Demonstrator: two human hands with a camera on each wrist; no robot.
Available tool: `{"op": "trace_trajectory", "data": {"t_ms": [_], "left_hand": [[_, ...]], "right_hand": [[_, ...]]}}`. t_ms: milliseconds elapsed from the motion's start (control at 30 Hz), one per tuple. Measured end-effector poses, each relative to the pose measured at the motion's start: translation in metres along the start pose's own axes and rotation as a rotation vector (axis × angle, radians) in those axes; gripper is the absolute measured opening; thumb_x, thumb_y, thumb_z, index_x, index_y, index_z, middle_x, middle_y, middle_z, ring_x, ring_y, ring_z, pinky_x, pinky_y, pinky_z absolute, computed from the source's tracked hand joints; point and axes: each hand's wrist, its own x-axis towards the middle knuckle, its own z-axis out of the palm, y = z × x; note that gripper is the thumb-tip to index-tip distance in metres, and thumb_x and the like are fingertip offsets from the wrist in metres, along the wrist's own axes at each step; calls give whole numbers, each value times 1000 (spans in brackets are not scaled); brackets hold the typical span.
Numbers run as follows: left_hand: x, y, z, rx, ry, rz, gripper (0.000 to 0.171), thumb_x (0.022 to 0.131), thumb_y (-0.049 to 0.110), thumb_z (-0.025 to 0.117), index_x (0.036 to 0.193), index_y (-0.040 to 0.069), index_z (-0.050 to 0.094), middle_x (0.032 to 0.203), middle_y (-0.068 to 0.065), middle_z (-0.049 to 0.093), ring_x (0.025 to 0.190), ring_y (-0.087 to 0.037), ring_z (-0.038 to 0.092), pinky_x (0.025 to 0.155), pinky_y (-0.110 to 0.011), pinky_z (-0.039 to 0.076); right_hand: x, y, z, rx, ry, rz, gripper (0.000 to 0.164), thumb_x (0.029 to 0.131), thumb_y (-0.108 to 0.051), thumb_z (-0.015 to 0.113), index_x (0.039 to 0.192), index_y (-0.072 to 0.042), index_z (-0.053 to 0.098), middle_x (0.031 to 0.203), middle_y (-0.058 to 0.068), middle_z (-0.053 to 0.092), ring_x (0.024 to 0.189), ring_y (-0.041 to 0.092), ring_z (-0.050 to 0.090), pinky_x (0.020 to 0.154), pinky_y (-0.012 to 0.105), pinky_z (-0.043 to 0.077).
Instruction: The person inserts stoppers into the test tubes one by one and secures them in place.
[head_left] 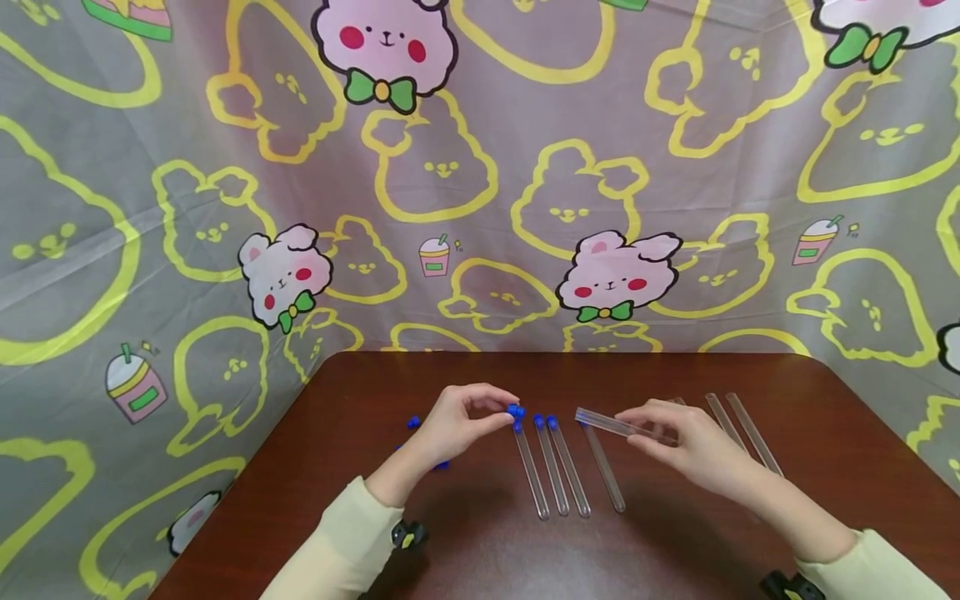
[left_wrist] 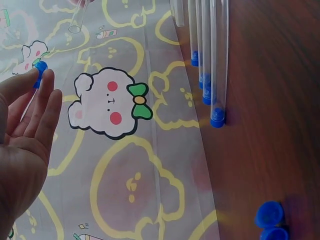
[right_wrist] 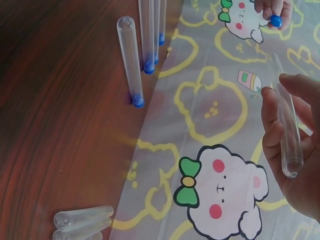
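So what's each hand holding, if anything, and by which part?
The left hand pinches a small blue plastic cap by its sides; the right hand holds a clear, slender, round-ended tube around its middle.

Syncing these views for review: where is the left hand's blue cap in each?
Head: blue cap just right of centre, lower half, in the left hand.
Left wrist: blue cap at upper left.
Right wrist: blue cap at top right.
Shared landmark: four blue-capped test tubes.
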Motion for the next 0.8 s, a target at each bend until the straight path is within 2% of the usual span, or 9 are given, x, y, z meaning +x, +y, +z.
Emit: {"op": "trace_trajectory", "data": {"t_ms": [100,300,500,800], "left_hand": [[2,2,0,-2,3,15,21,86,-1,71,106,-5,70,91,-12,72,83,-19,67,69,-27,51],[5,5,2,2,8,87,19,86,-4,70,104,-7,70,95,-15,70,84,-21,67,71,-26,52],[8,4,4,-29,8,61,20,85,-4,70,105,-7,69,93,-15,71,83,-19,67,67,-25,52],[15,-28,13,-68,-12,5,22,86,2,73,107,0,71,92,-10,73,82,-16,68,67,-25,53]], "right_hand": [[2,-1,0,6,-7,-2,31,82,-5,77,108,-19,70,80,-20,57,69,2,49,55,23,43],[4,-4,-1,18,-13,-26,35,80,-2,78,109,-19,70,81,-19,57,68,2,50,54,22,42],[8,-7,0,25,-13,-54,35,79,0,78,109,-18,69,82,-19,59,66,1,49,52,20,41],[12,-11,5,87,-74,9,24,86,-8,73,110,-13,70,83,-12,68,57,0,53,47,22,44]]}}
